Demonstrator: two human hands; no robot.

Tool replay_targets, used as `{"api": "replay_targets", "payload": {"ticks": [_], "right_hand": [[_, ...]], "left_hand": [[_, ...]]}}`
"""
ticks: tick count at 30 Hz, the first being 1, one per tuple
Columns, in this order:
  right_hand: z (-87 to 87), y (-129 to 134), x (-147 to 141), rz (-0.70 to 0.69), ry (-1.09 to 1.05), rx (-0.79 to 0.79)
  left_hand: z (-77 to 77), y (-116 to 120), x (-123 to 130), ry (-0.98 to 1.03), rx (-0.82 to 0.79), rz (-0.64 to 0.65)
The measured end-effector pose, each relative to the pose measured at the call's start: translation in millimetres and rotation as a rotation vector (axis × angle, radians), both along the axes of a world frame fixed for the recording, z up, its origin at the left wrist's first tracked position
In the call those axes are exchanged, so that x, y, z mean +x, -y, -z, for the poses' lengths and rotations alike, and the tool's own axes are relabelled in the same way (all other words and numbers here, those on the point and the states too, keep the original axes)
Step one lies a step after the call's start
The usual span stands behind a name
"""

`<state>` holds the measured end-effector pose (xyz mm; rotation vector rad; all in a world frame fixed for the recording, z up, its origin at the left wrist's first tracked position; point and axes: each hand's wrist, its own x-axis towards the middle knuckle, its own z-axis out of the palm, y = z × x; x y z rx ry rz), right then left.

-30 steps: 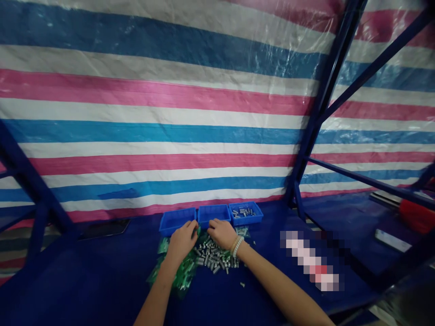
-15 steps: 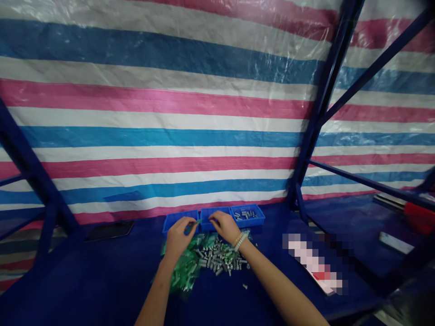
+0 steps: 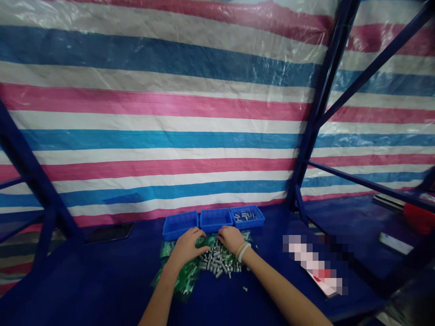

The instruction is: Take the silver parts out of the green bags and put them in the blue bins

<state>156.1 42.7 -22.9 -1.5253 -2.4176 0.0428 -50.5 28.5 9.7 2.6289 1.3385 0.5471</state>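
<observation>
Small silver metal cylinders [image 3: 217,263], axes mixed, lie on the blue tabletop [image 3: 234,308] just right of the left hand [image 3: 187,246], thumb and fingers parted; right hand [image 3: 231,238] curled at their far edge, contents cannot be told.

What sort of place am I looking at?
Probably a makeshift workshop: three shallow blue plastic trays stand beyond a heap of small silvery-grey metal cylinders, in front of a pink, blue and white striped plastic tarp.
</observation>
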Motion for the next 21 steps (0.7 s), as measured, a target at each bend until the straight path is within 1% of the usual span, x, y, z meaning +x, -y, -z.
{"api": "replay_targets", "payload": {"ticks": [2,6,10,14,17,21], "right_hand": [[0.0,-1.9,1.2,-0.098,-0.040,0.008],[0.4,-6.1,-3.0,-0.321,-0.088,-0.002],[5.5,-4.8,-8.1,-0.428,-0.098,0.000],[12.9,0.5,-2.5,-0.534,-0.107,0.018],[13.4,6.2,7.6,-0.572,-0.130,0.004],[2.8,18.7,10.6,-0.520,-0.132,-0.033]], "left_hand": [[2.1,1.3,1.9,-0.011,0.000,-0.023],[6.2,0.2,5.2,-0.066,0.051,-0.084],[7.4,-3.4,3.1,-0.073,0.079,-0.127],[4.3,-3.4,-0.1,-0.054,0.058,-0.158],[0.7,-1.7,-0.9,-0.032,0.019,-0.176],[-2.3,-0.5,-2.3,-0.003,0.003,-0.174]]}}
